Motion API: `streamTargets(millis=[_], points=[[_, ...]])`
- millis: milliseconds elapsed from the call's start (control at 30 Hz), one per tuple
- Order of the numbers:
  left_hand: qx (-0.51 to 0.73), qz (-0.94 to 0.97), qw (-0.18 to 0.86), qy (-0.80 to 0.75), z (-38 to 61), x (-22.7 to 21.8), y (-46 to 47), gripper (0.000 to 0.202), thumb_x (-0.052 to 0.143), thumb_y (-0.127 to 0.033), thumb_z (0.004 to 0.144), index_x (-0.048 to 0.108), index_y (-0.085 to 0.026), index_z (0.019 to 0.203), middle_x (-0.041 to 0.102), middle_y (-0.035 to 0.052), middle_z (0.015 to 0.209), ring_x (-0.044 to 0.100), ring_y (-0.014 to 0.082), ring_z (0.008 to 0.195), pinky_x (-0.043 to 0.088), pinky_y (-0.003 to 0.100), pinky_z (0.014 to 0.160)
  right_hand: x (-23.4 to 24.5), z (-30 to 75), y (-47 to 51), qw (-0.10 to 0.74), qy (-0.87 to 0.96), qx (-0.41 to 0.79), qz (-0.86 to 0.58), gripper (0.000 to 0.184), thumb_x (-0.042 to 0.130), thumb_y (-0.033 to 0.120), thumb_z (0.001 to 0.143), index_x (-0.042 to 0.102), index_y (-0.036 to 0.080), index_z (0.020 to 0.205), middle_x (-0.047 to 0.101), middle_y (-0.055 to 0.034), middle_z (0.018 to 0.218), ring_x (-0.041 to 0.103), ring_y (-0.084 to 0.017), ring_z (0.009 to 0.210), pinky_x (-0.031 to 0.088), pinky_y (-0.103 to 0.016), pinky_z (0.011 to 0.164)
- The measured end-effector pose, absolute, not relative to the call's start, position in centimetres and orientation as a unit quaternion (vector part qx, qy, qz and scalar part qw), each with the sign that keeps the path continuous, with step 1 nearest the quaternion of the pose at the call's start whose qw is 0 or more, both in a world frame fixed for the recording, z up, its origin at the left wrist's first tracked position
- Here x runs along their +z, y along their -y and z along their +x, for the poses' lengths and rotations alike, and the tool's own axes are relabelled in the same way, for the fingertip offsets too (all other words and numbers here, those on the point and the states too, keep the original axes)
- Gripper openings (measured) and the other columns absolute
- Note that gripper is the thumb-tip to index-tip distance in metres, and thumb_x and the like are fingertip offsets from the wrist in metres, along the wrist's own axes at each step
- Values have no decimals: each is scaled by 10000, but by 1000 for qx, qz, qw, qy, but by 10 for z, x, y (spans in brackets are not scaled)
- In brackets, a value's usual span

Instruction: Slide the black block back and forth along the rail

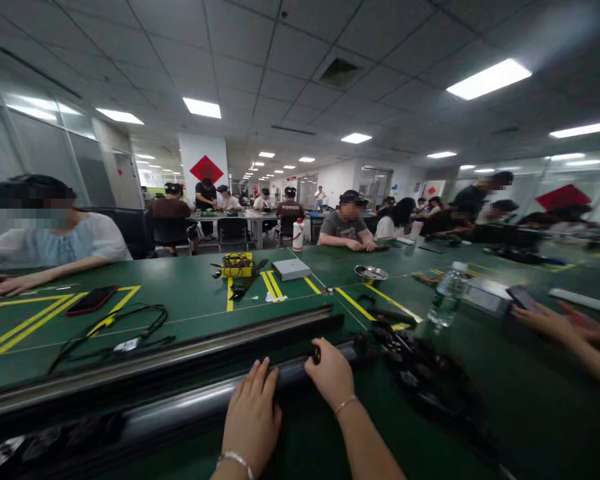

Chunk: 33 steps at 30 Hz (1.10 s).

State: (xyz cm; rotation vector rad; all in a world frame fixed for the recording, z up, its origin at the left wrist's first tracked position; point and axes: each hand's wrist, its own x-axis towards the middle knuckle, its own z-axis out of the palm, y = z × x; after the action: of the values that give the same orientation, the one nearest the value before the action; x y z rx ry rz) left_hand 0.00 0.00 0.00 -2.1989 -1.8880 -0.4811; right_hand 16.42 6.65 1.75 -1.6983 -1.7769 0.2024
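A long, glossy black tube (195,400) lies slantwise across the green table in front of me. My left hand (253,413) rests on top of it with the fingers stretched out flat. Just to the right, my right hand (334,377) is closed, thumb and fingers pinching a small black part (317,355) at the tube's upper side. Its exact kind is mostly hidden by the fingers. Dark fittings (70,437) sit at the tube's near left end. Behind the tube runs a long, dark rail (180,357) with a pale groove.
Tangled black parts (430,373) lie right of my hands, near a water bottle (447,297). A co-worker's hands (555,327) hold a phone at the right. Farther back are a metal dish (371,273), a grey box (291,269), a yellow holder (237,265) and cables (145,327).
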Motion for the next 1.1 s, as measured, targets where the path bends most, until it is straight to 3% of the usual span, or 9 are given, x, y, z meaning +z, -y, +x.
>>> streamTargets(millis=[233, 400, 500, 667, 833, 1100], points=[[-174, -750, 88, 632, -2, -2, -3, 514, 381, -148, 716, 469, -251, 1212, 398, 21, 1363, 345, 197, 1252, 314, 393, 1013, 16, 161, -64, 353, 681, 44, -640, 442, 458, 192, 673, 545, 161, 1105, 599, -61, 1080, 507, -190, 1053, 337, -280, 934], [-186, -749, 89, 630, -6, -6, -5, 506, 394, -161, 710, 482, -244, 1201, 405, 18, 1357, 353, 198, 1247, 317, 392, 1012, 17, 164, -64, 342, 697, 62, -627, 510, 466, 204, 665, 487, 173, 1173, 604, -43, 1066, 548, -158, 976, 380, -260, 872], [-185, -752, 93, 626, -7, -7, -6, 509, 393, -164, 710, 478, -249, 1205, 409, 13, 1355, 361, 199, 1242, 322, 391, 1009, 16, 165, -63, 335, 699, 47, -630, 513, 467, 224, 679, 479, 160, 1188, 575, -67, 1131, 500, -177, 1070, 339, -286, 926], [-181, -750, 96, 629, -7, -7, -6, 512, 392, -167, 711, 473, -251, 1210, 405, 13, 1357, 357, 200, 1244, 323, 395, 1008, 13, 164, -60, 350, 675, 17, -649, 434, 485, 256, 684, 549, 160, 1103, 577, -75, 1137, 408, -214, 1174, 155, -361, 1042], [-171, -747, 90, 636, -6, -6, -6, 522, 396, -157, 705, 471, -265, 1210, 403, 4, 1358, 346, 193, 1252, 322, 391, 1012, 14, 164, -60, 354, 677, 26, -645, 307, 480, 259, 684, 624, 194, 947, 594, -49, 1123, 437, -211, 1149, 166, -371, 1035], [-156, -743, 79, 646, -4, -2, -4, 529, 402, -151, 697, 473, -275, 1206, 384, -6, 1370, 334, 193, 1259, 323, 394, 1013, 13, 163, -64, 354, 675, 19, -647, 310, 477, 244, 670, 642, 179, 924, 609, -69, 1097, 474, -206, 1116, 205, -354, 1020]])
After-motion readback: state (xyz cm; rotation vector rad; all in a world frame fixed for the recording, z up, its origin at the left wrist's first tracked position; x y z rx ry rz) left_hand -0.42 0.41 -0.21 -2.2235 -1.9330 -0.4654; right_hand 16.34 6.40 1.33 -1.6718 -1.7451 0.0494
